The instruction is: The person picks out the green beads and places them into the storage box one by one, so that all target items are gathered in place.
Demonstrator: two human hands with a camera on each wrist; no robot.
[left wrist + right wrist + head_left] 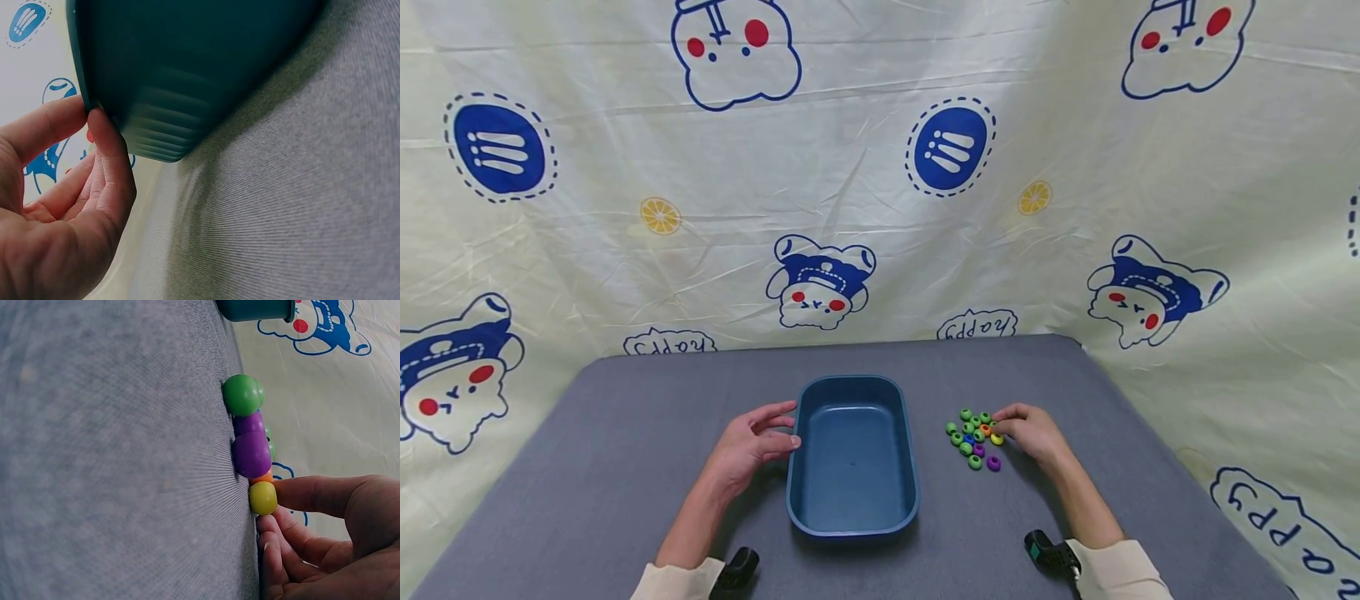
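Observation:
A deep blue plastic bin (853, 523) stands on the table in the head view. My left hand (750, 447) is at its left side, thumb and fingertip pinching the rim; the left wrist view shows this grip (81, 181) close up. To the right of the bin lies a loose cluster of small round beads: several green beads (975, 462), purple beads (993, 463), a blue bead, an orange bead (985, 430) and a yellow bead (997, 439). My right hand (1032, 432) reaches down at the cluster's right edge, fingertips right behind the yellow bead (263, 498). Whether they pinch a bead I cannot tell.
A grey cloth covers the table (647, 433). Behind and beside it hangs a pale curtain (850, 183) printed with blue cartoon figures. Black straps with small devices (1051, 553) sit at both wrists, by the light sleeves.

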